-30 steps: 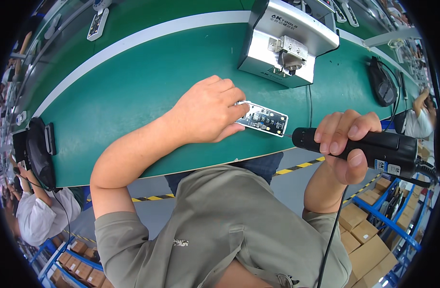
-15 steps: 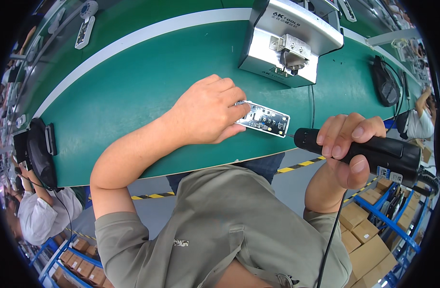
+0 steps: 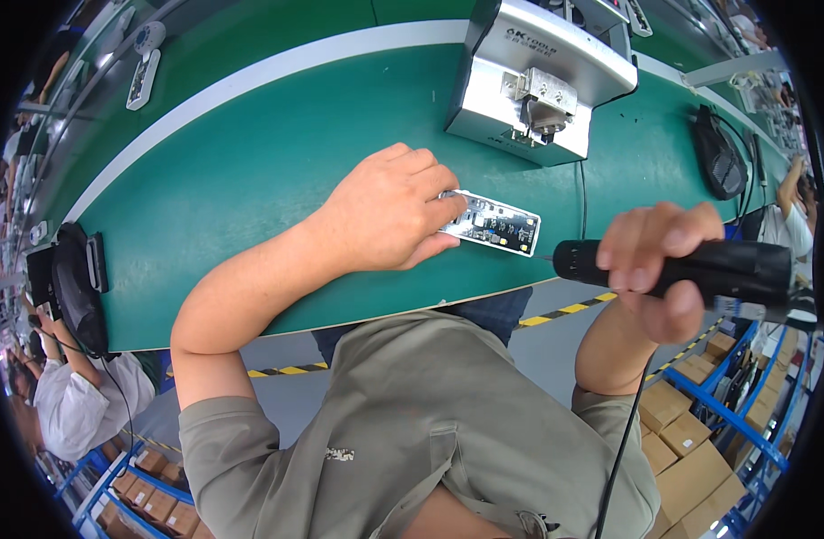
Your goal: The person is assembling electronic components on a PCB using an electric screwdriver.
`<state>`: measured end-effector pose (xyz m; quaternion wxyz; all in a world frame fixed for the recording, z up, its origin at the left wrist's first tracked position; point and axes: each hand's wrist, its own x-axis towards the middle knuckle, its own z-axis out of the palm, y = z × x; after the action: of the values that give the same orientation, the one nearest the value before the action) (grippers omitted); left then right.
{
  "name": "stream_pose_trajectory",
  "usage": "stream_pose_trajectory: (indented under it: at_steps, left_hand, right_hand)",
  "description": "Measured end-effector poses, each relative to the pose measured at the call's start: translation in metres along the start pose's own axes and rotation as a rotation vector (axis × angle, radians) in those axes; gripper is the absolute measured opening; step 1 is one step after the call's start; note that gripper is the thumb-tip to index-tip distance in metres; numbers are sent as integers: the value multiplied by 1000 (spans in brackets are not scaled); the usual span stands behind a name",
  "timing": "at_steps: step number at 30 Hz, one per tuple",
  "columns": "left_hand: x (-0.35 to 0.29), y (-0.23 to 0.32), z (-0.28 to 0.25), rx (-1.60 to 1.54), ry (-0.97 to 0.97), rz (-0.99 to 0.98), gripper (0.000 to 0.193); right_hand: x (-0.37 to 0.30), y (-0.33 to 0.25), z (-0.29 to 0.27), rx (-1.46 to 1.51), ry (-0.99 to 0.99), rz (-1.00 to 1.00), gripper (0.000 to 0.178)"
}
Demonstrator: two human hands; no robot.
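Observation:
My left hand (image 3: pixel 398 211) is closed round the left end of a slim white housing with a circuit board (image 3: pixel 497 224) in it, on the green tabletop. Its fingers cover that end of the board. In my right hand (image 3: pixel 659 265), slightly blurred, I grip a black electric screwdriver (image 3: pixel 744 269), held level with its bit pointing left. The thin bit tip is close to the housing's right end; whether they touch, I cannot tell. A silver screw feeder (image 3: pixel 542 85) stands just beyond the board.
The green table (image 3: pixel 232 171) has its near edge against my body. A dark bag (image 3: pixel 75 283) lies at its left end, a black mesh-like object (image 3: pixel 722 153) at the right. A white handheld device (image 3: pixel 142 81) lies past the white strip. Boxes (image 3: pixel 699 467) fill blue shelving behind me on the right.
The screwdriver in my right hand has shifted slightly right and turned a little, its bit tip drawing back from the housing. My left hand stays on the board.

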<state>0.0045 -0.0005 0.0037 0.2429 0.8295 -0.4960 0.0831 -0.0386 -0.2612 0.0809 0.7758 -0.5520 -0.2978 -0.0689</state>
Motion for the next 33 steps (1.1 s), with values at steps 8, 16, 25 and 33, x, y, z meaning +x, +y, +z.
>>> stream_pose_trajectory:
  at_steps: [8, 16, 25, 33]
  left_hand:
    - [-1, 2, -1, 18, 6, 10, 27]
    - [-2, 1, -1, 17, 22, 33, 28]
    - [-3, 0, 0, -2, 19, 23, 26]
    - [-2, 2, 1, 2, 20, 24, 26]
  right_hand:
    - [55, -1, 1, -113, 24, -328, 17]
    - [68, 20, -7, -210, -102, -292, 24]
    - [43, 18, 27, 12, -140, -78, 28]
    - [27, 31, 44, 2, -104, -18, 31]
